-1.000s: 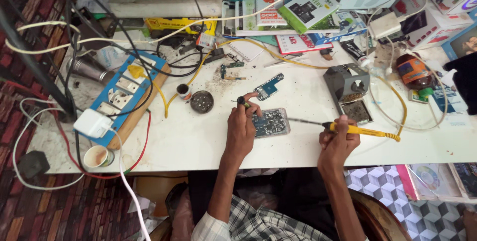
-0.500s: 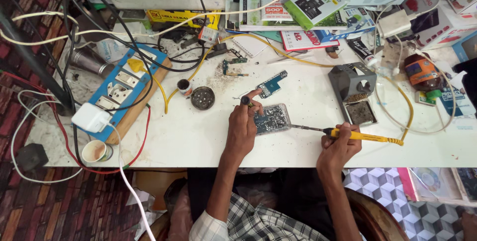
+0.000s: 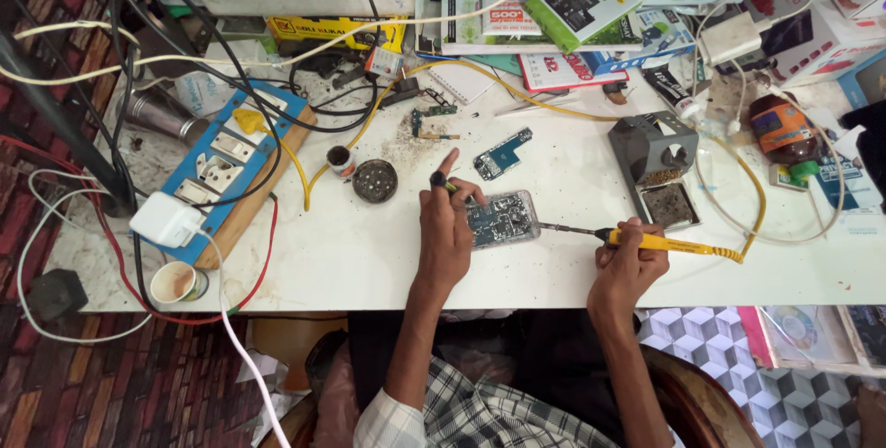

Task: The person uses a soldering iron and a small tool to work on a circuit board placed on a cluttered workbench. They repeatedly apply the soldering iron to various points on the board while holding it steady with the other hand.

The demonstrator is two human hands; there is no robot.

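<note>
Now the right hand (image 3: 629,268) is clenched around a yellow soldering iron (image 3: 646,242), its tip touching the circuit board (image 3: 503,219) at the board's 3 o'clock edge. At 9 o'clock the left hand (image 3: 446,231) steadies the board, pinching a thin tool (image 3: 439,180). An iron stand (image 3: 652,167) sits at 2 o'clock on the white table (image 3: 351,254).

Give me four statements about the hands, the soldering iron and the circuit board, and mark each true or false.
1. The right hand holds a yellow-handled soldering iron. True.
2. The iron's tip points away from the circuit board. False: it points at the board's right edge.
3. The left hand rests at the board's left side. True.
4. The grey iron stand sits left of the board. False: it stands to the right.
</note>
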